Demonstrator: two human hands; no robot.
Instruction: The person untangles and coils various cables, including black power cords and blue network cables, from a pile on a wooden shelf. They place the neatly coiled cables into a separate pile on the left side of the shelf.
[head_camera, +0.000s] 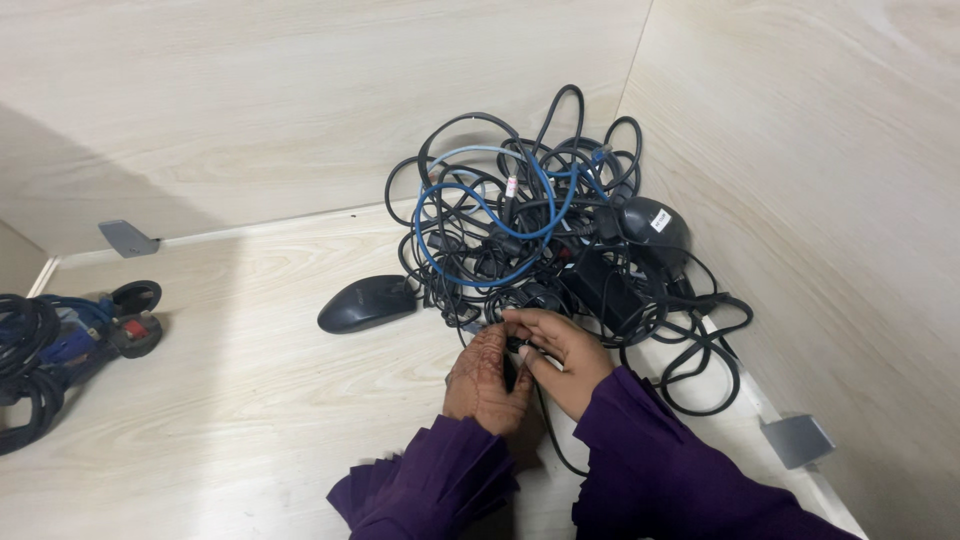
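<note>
A tangled heap of black cables (560, 230) with a blue cable (480, 210) woven through it lies in the corner of a pale wooden surface. A black power adapter (603, 285) and a second black mouse (655, 228) sit inside the heap. My left hand (487, 378) and my right hand (562, 355), both in purple sleeves, meet at the near edge of the heap. Both pinch the same thin black cable (545, 415), which trails down between my wrists. A black computer mouse (366, 302) rests just left of the heap, its cord running into it.
Pale wooden walls (800, 150) close in the back and right sides. Another bundle of black and blue cables with a plug (60, 345) lies at the far left. Grey metal brackets sit at the back left (127, 238) and front right (797, 440).
</note>
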